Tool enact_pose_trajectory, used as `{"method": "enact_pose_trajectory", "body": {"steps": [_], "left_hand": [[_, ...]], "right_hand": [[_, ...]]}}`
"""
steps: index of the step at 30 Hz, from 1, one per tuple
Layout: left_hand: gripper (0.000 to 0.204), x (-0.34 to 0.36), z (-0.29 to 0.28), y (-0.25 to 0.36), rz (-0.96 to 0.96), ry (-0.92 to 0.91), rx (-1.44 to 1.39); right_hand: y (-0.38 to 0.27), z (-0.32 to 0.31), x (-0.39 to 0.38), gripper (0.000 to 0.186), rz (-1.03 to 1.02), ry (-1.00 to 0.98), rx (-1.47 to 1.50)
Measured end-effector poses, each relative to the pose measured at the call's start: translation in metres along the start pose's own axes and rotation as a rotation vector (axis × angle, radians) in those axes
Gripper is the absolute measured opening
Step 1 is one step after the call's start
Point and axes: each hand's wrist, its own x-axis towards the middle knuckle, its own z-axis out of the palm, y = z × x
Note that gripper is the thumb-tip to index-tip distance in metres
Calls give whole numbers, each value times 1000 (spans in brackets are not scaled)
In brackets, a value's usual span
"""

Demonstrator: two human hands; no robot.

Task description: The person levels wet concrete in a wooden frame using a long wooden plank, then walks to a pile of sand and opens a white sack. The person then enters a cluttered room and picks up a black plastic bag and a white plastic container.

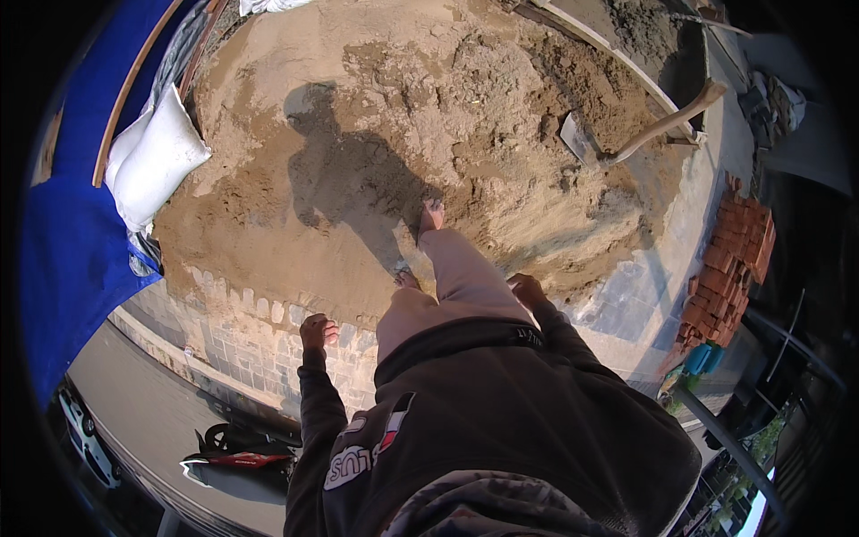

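My left hand [318,331] hangs beside my left thigh, above the paved strip, with its fingers loosely curled and nothing showing in them. Close to my right hip, my right hand [526,291] is partly turned away; its fingers look curled, and no object sticks out. Both hands are apart from any tool. Under my bare feet [431,216] spreads a broad heap of damp sand [259,206], with my shadow across it. Farther off on the right, a hoe [667,123] rests with its metal blade on the sand and its wooden handle raised.
A white sack [165,157] lies at the left by a blue tarp [76,259]. Red bricks [729,268] are stacked at the right. A wooden-edged box [608,52] stands at the far right. Behind the paving [242,336], a motorcycle [242,458] and white car [88,438] stand along the road.
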Motion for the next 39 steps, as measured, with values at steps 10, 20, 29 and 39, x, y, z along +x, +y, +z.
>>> {"method": "enact_pose_trajectory", "body": {"steps": [10,20,29,39], "left_hand": [[24,-7,78,48,-103,18,-23],[26,46,80,139,-30,-37,-39],[27,113,81,237,31,-53,-11],[24,78,88,177,-98,-11,20]], "right_hand": [[-71,-96,66,27,214,39,130],[-107,-82,97,30,229,-29,217],[-143,-52,117,36,327,-15,346],[-125,-70,103,36,295,-17,335]]}}
